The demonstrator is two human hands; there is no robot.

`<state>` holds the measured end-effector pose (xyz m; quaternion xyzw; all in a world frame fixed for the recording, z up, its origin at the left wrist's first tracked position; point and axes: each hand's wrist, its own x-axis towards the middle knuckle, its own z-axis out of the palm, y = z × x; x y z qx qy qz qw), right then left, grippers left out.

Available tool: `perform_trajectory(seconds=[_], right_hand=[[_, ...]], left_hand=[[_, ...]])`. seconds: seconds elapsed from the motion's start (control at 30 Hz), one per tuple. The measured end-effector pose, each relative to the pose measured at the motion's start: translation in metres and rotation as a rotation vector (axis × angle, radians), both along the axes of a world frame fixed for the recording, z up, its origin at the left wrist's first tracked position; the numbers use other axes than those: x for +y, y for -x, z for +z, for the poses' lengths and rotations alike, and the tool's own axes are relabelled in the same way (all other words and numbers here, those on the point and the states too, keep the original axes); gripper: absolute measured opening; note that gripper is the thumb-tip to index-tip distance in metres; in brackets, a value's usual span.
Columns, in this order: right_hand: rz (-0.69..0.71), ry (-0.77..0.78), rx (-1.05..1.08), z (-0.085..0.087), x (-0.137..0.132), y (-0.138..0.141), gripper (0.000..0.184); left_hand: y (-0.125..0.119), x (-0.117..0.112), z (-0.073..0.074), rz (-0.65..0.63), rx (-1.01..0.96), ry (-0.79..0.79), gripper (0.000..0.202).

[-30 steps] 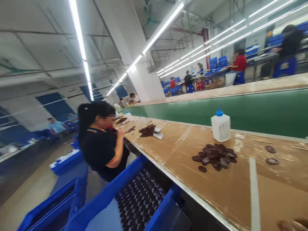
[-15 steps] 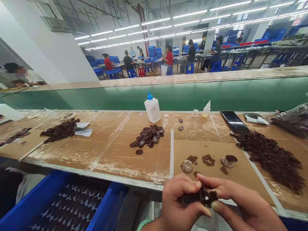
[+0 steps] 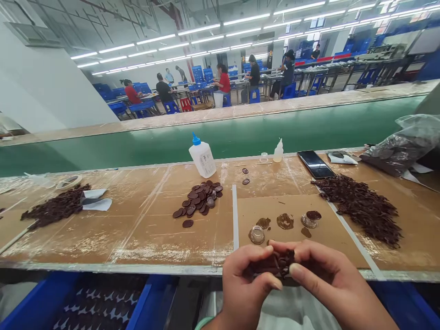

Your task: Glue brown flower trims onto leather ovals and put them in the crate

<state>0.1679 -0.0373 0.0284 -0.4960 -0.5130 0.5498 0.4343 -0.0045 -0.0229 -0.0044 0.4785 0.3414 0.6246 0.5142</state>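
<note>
Both of my hands meet at the near edge of the brown worktable (image 3: pixel 137 238). My left hand (image 3: pixel 244 284) and my right hand (image 3: pixel 326 282) pinch a small dark brown piece (image 3: pixel 275 265) between thumbs and fingers. Just beyond them lie two small clear cups (image 3: pixel 256 234), one cup (image 3: pixel 311 219) with a dark disc on it, and brown smears on the cardboard. A pile of dark round discs (image 3: pixel 200 199) sits left of the white tape line. A large heap of dark brown pieces (image 3: pixel 360 206) spreads to the right.
A white glue bottle with a blue cap (image 3: pixel 202 156), a small dropper bottle (image 3: pixel 278 151) and a black phone (image 3: pixel 315 164) stand near the green conveyor belt (image 3: pixel 137 142). A blue crate (image 3: pixel 96 302) of dark parts sits below left. A plastic bag (image 3: pixel 402 146) lies far right. People sit behind.
My view swung from a seated co-worker on the left to the table ahead. My hands came into view holding the dark piece and have stayed together, shifting slightly left.
</note>
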Motion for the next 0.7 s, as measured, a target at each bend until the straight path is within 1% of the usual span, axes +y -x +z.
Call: perform_trajectory(seconds=[0.1, 0.17, 0.27, 0.33, 0.4, 0.47, 0.5, 0.53, 0.57, 0.63, 0.67, 0.7], right_hand=[[-0.05, 0.038, 0.092, 0.003, 0.005, 0.003, 0.031], [-0.058, 0.019, 0.107, 0.003, 0.01, 0.003, 0.031], [-0.008, -0.026, 0.055, -0.001, 0.014, 0.003, 0.031], [-0.056, -0.047, 0.016, -0.003, 0.011, 0.0, 0.029], [-0.149, -0.108, -0.031, -0.002, 0.01, -0.011, 0.023], [-0.289, -0.229, -0.111, 0.003, 0.014, -0.031, 0.014], [-0.376, -0.296, -0.169, 0.006, 0.021, -0.044, 0.012], [-0.475, -0.357, -0.246, 0.009, 0.03, -0.058, 0.012], [-0.542, -0.412, -0.357, 0.011, 0.042, -0.073, 0.013], [-0.496, -0.417, -0.659, 0.009, 0.07, -0.101, 0.022], [-0.387, -0.41, -0.838, 0.005, 0.085, -0.112, 0.024], [-0.316, -0.406, -0.899, -0.001, 0.097, -0.12, 0.023]], left_hand=[[0.0, 0.005, 0.004, -0.089, -0.052, 0.071, 0.032], [0.001, 0.009, 0.004, -0.089, -0.031, 0.081, 0.03], [0.002, 0.013, 0.003, -0.088, 0.05, 0.122, 0.028], [0.003, 0.016, 0.002, -0.068, 0.084, 0.17, 0.031], [0.008, 0.02, 0.003, 0.041, 0.114, 0.188, 0.033], [0.022, 0.027, 0.003, 0.216, 0.188, 0.167, 0.031], [0.033, 0.031, 0.002, 0.279, 0.246, 0.149, 0.03], [0.046, 0.035, 0.0, 0.363, 0.302, 0.148, 0.033], [0.061, 0.039, -0.003, 0.432, 0.361, 0.152, 0.039], [0.094, 0.047, -0.01, 0.555, 0.485, 0.177, 0.055], [0.11, 0.05, -0.014, 0.6, 0.573, 0.195, 0.058], [0.126, 0.053, -0.018, 0.647, 0.676, 0.201, 0.06]])
